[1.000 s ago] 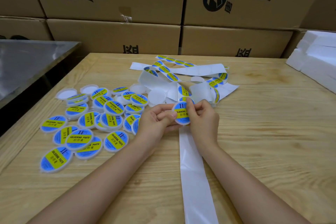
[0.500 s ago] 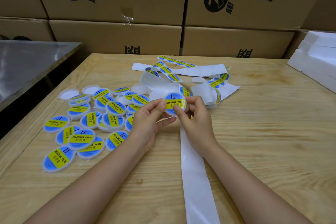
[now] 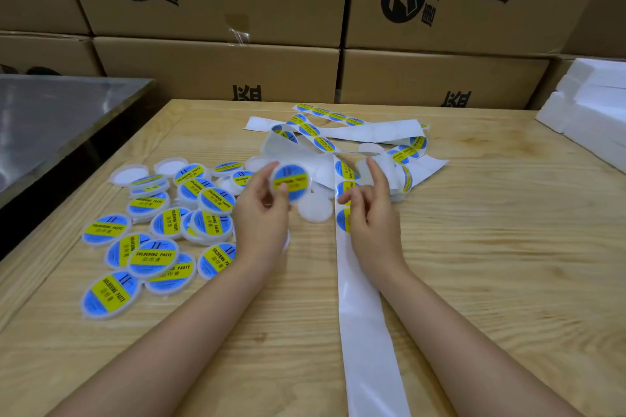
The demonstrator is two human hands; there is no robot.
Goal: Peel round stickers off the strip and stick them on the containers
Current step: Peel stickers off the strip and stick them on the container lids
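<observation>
Let go with right hand (image 3: pixel 369 213), fingers now loose above the strip (image 3: pixel 366 332) by next sticker (image 3: pixel 342 220). Pinching labelled container (image 3: pixel 290 179) in left hand (image 3: pixel 261 223) alone, raised near finished pile (image 3: pixel 152 247). Apart now, no 2-handed press. Likely 1 more done; peel next.

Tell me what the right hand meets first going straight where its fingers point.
Probably the curled sticker strip lying just beyond the right hand; depth is hard to judge from this view.
</observation>
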